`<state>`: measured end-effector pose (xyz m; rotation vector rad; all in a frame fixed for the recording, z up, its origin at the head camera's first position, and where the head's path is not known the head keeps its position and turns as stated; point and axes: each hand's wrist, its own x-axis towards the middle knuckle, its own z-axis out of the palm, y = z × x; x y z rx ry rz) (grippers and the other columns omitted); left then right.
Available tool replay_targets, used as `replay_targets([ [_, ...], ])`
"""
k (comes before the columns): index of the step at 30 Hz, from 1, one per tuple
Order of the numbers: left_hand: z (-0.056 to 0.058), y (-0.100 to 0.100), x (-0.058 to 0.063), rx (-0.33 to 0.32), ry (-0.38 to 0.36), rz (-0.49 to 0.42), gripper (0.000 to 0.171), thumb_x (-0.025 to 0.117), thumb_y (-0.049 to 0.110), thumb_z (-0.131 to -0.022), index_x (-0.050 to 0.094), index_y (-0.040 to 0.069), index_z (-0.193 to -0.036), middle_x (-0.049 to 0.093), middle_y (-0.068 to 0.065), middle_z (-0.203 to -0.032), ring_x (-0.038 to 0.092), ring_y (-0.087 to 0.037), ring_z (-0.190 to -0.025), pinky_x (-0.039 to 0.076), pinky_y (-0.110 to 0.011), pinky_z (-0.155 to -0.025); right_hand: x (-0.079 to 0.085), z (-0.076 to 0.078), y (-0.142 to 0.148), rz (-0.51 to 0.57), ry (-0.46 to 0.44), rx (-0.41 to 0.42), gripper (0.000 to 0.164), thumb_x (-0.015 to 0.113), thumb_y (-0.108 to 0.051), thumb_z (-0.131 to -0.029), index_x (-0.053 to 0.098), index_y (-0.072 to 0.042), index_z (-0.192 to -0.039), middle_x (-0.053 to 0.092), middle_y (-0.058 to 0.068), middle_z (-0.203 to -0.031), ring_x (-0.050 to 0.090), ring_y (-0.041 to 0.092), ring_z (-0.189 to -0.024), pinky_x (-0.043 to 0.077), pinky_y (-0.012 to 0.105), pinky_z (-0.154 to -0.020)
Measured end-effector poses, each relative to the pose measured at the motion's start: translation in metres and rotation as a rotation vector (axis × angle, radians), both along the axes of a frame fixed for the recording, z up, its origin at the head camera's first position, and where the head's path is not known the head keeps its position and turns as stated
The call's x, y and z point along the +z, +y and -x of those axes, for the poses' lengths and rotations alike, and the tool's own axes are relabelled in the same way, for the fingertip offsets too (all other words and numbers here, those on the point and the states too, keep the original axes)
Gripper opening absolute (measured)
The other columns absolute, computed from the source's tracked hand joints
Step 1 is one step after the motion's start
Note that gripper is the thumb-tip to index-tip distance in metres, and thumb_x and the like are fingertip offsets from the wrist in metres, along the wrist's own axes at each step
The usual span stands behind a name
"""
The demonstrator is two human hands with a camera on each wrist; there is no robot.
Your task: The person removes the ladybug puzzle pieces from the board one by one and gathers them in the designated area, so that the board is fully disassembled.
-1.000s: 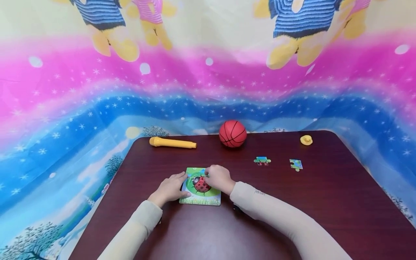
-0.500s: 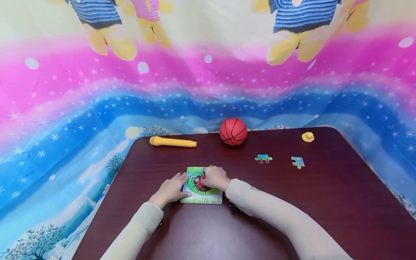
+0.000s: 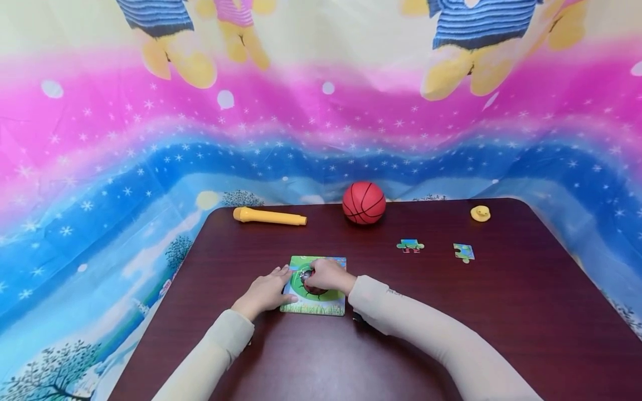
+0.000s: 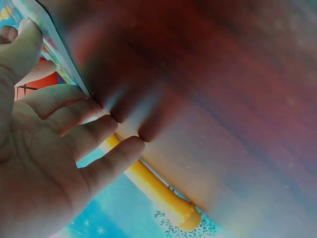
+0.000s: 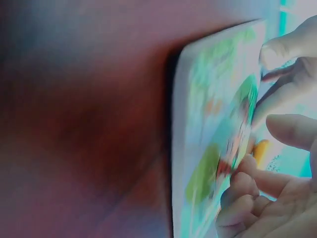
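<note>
A square puzzle board (image 3: 316, 308) with a ladybug picture (image 3: 307, 277) lies flat on the table. At its left side rests my left hand (image 3: 263, 292), fingers extended along the edge and thumb on the board's face. In the left wrist view the fingers (image 4: 101, 131) look nearly straight, their tips down at the tabletop. My right hand (image 3: 331, 274) is over the board's middle and hides part of the ladybug. The right wrist view shows its index fingertip (image 5: 247, 162) at the picture, the other fingers bent, the thumb (image 5: 292, 130) apart, and nothing gripped between them.
Two loose jigsaw pieces lie to the right, one piece (image 3: 411, 246) nearer the board and another piece (image 3: 464, 253) farther right. Along the back edge are a yellow toy microphone (image 3: 271, 216), a red basketball (image 3: 364, 203) and a yellow rubber duck (image 3: 480, 213). A printed cloth (image 3: 321, 150) hangs behind.
My right hand has slid left across the board and covers more of the ladybug. My left hand keeps its place at the left edge, and the loose pieces lie as before.
</note>
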<state>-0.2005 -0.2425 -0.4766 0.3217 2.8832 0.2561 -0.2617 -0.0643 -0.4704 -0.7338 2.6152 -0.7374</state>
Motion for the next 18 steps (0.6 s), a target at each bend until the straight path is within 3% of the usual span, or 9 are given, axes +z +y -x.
replay_targets([
  [4,0.0,0.001,0.0,0.007,-0.016,-0.005,0.073,0.066,0.044,-0.085,0.042,0.005,-0.142,0.032,-0.013,-0.15,0.03,-0.032,-0.138,0.034,-0.055,-0.102,-0.001,-0.001,-0.005,0.142,-0.247,-0.067,0.053,0.064,-0.027,-0.083,0.056,0.004,-0.125,0.061,0.012,-0.115,0.057,0.019,-0.09,0.049,0.033,-0.076],
  [7,0.001,0.001,0.0,0.011,-0.021,-0.009,0.073,0.066,0.044,-0.085,0.042,0.005,-0.142,0.032,-0.014,-0.15,0.029,-0.032,-0.138,0.034,-0.054,-0.102,-0.001,0.0,-0.009,0.273,-0.452,-0.167,0.065,0.061,-0.024,-0.085,0.041,0.006,-0.138,0.061,0.008,-0.095,0.051,0.013,-0.07,0.044,0.029,-0.06],
  [10,0.0,0.002,0.002,0.015,-0.026,-0.009,0.073,0.065,0.044,-0.086,0.042,0.005,-0.142,0.031,-0.014,-0.151,0.029,-0.032,-0.139,0.034,-0.055,-0.103,0.0,0.0,-0.012,0.403,-0.591,-0.26,0.052,0.059,-0.018,-0.084,0.046,0.006,-0.128,0.043,0.0,-0.06,0.03,0.011,-0.047,0.026,0.024,-0.045],
  [11,0.0,0.002,0.002,0.015,-0.027,-0.01,0.073,0.065,0.044,-0.086,0.041,0.005,-0.142,0.031,-0.014,-0.151,0.028,-0.032,-0.139,0.033,-0.055,-0.103,0.0,0.001,-0.012,0.436,-0.621,-0.29,0.044,0.058,-0.017,-0.084,0.049,0.005,-0.121,0.036,-0.001,-0.054,0.027,0.01,-0.044,0.023,0.023,-0.043],
  [13,0.0,0.003,0.003,0.015,-0.03,-0.01,0.073,0.065,0.044,-0.086,0.041,0.004,-0.142,0.031,-0.014,-0.151,0.028,-0.032,-0.139,0.033,-0.055,-0.103,-0.001,0.002,-0.012,0.491,-0.645,-0.339,0.04,0.058,-0.014,-0.084,0.049,0.004,-0.119,0.036,-0.002,-0.051,0.028,0.009,-0.042,0.022,0.022,-0.041],
  [18,-0.001,0.003,0.003,0.019,-0.039,-0.003,0.073,0.064,0.044,-0.087,0.04,0.004,-0.143,0.03,-0.014,-0.151,0.028,-0.032,-0.139,0.033,-0.055,-0.103,-0.002,0.003,-0.012,0.54,-0.611,-0.437,0.048,0.061,-0.013,-0.084,0.049,-0.002,-0.13,0.041,-0.002,-0.056,0.032,0.01,-0.047,0.026,0.024,-0.045],
])
